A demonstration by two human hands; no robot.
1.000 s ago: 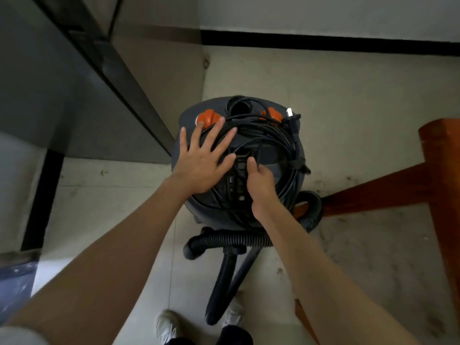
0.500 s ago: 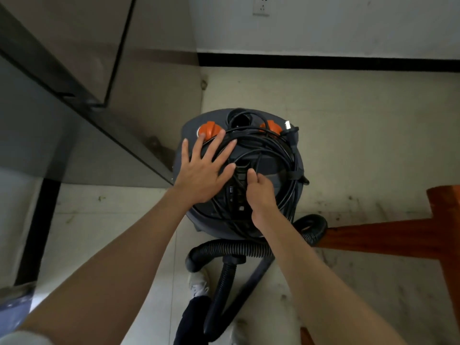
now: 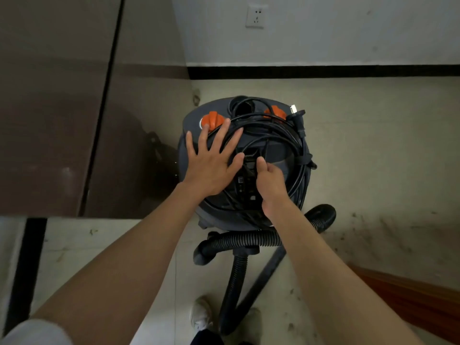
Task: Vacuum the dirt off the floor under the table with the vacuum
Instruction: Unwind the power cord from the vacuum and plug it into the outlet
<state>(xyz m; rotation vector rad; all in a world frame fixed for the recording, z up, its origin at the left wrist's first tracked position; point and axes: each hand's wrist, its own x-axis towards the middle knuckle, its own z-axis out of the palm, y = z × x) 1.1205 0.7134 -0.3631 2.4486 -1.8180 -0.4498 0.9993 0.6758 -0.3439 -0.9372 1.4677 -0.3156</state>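
A dark grey drum vacuum (image 3: 281, 155) stands on the pale tiled floor (image 3: 373, 150) close to a wall with a black skirting strip (image 3: 323, 72) and a white socket (image 3: 255, 18). A black power cord (image 3: 297, 145) lies coiled on its lid, its plug (image 3: 296, 113) at the far edge beside an orange clip (image 3: 210, 119). The left hand (image 3: 211, 165) lies flat on the lid, fingers spread, over part of the cord. The right hand (image 3: 270, 181) curls at the lid's centre handle, thumb up. A ribbed black hose (image 3: 249, 241) loops round the near side. Dirt specks (image 3: 353, 235) dot the floor to the right; a white shoe (image 3: 201, 314) shows below.
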